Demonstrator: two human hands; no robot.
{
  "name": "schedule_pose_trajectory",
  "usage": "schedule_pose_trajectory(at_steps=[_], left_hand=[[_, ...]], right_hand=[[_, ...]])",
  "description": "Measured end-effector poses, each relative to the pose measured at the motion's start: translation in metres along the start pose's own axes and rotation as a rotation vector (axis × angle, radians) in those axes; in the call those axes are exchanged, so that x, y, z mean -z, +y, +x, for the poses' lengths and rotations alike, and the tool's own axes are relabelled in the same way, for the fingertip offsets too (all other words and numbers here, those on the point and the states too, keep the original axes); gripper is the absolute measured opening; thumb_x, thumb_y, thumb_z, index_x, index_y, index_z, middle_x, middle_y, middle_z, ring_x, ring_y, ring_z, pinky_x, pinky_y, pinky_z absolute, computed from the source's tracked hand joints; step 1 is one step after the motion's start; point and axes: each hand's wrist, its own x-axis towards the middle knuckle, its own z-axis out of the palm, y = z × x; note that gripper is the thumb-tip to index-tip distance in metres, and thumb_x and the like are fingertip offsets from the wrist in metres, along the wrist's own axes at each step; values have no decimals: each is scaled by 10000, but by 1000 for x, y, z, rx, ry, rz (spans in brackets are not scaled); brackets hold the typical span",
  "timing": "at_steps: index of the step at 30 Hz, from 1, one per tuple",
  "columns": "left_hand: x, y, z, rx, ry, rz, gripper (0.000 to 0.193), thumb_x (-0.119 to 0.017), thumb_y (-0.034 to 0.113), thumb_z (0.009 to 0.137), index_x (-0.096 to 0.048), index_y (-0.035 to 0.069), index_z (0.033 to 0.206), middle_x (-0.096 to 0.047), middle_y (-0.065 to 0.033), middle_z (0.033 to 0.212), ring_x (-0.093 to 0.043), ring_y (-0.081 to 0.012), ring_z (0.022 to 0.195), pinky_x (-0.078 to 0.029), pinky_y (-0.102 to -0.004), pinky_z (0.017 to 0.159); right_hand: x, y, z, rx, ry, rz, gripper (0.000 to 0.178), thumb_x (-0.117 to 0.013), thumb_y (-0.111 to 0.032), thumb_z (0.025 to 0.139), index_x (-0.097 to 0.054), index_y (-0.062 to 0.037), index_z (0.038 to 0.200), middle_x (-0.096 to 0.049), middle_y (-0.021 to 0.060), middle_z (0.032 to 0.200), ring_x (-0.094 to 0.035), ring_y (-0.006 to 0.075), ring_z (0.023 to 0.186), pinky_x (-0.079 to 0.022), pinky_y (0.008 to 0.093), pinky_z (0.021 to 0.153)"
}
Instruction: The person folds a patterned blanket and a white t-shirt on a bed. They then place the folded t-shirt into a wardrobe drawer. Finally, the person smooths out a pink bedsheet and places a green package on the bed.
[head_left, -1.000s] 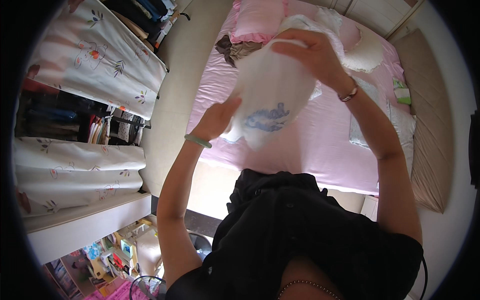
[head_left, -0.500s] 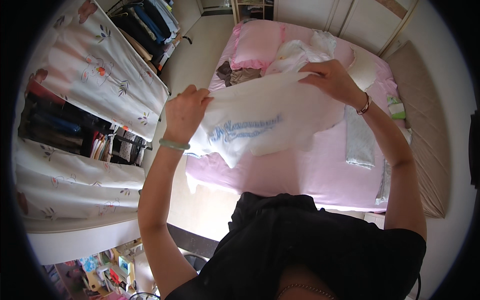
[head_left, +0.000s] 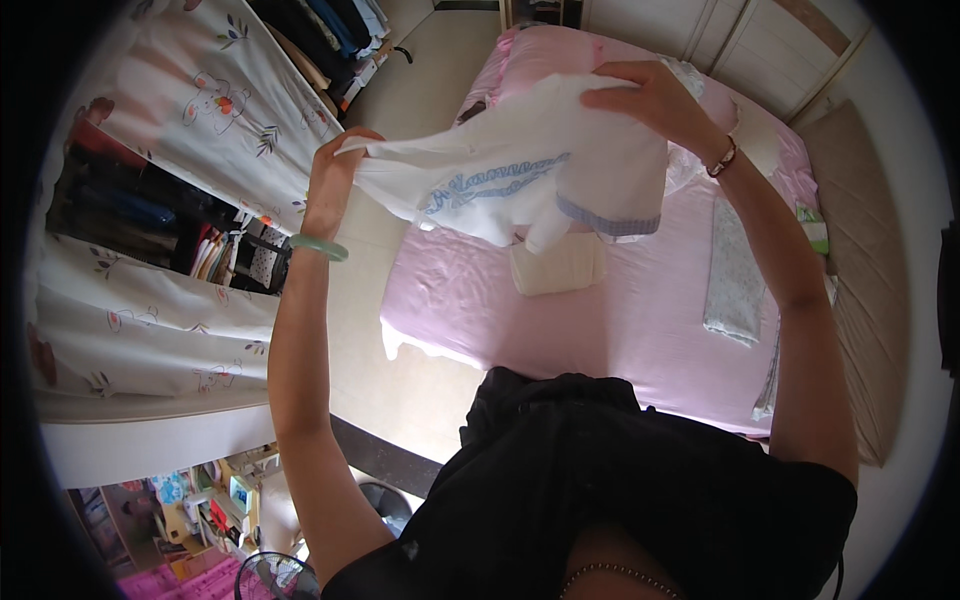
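Observation:
A white shirt (head_left: pixel 500 150) with blue lettering and a blue-grey striped edge is stretched in the air above the bed. My left hand (head_left: pixel 338 170) is closed on its left end, which is pulled out to a narrow strip. At the upper right, my right hand (head_left: pixel 655 100) pinches the cloth between thumb and fingers. The right part of the shirt hangs down below that hand. Under the shirt, a folded cream cloth (head_left: pixel 558 268) lies on the pink bed sheet (head_left: pixel 450 300).
A pink pillow (head_left: pixel 545 60) lies at the bed's far end. Folded pale grey cloth (head_left: pixel 733 275) lies on the bed's right side, beside a beige padded panel (head_left: pixel 855 290). On the left, a printed curtain (head_left: pixel 215 110) partly covers hanging clothes. A fan (head_left: pixel 275 578) stands at lower left.
My left hand has moved left and up, pulling its end of the shirt outward. My right hand has risen. The striped edge and the cream cloth beneath have come into sight.

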Motion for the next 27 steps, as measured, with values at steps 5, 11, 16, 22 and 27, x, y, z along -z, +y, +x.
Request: schedule_pose_trajectory(at_steps=[5, 11, 16, 22, 27], left_hand=[[12, 23, -11, -66, -87, 147, 264, -611, 261, 891, -626, 19, 993, -617, 4, 859, -558, -71, 779, -453, -221, 700], [29, 35, -32, -27, -312, 70, 276, -740, 47, 804, -612, 2, 1043, -637, 8, 923, -558, -47, 853, -467, -204, 764], [36, 30, -37, -137, -14, 76, 198, -682, 83, 870, -664, -10, 1044, -649, 14, 874, -536, -34, 819, -451, -183, 743], [30, 97, -26, -366, 319, 745, 230, -625, 239, 908, -695, 85, 1063, -588, -59, 726, -540, -181, 643, -430, -289, 614], [-2, 55, -88, -1072, 697, 587, 154, -613, 156, 876, -693, 35, 926, -582, -115, 772, -578, -262, 760, -436, -330, 674]], right_hand=[[-2, 18, 11, -107, 147, 178, 227, -678, -209, 844, -653, -27, 979, -613, -19, 801, -558, 57, 740, -445, 217, 665], [-2, 9, 8, -40, -51, 327, 296, -694, -174, 804, -645, 3, 1036, -653, 27, 906, -593, 93, 865, -460, 238, 805], [-5, -9, 8, -20, -63, 187, 239, -713, -157, 780, -662, 30, 921, -645, 44, 775, -591, 98, 754, -461, 252, 687], [-9, 9, 48, 334, 297, -242, 131, -672, -101, 755, -632, 6, 820, -608, 83, 756, -578, 220, 703, -456, 310, 646], [-64, 6, -24, 523, 506, -237, 185, -595, -103, 816, -605, -13, 976, -612, 118, 933, -609, 258, 832, -487, 366, 768]])
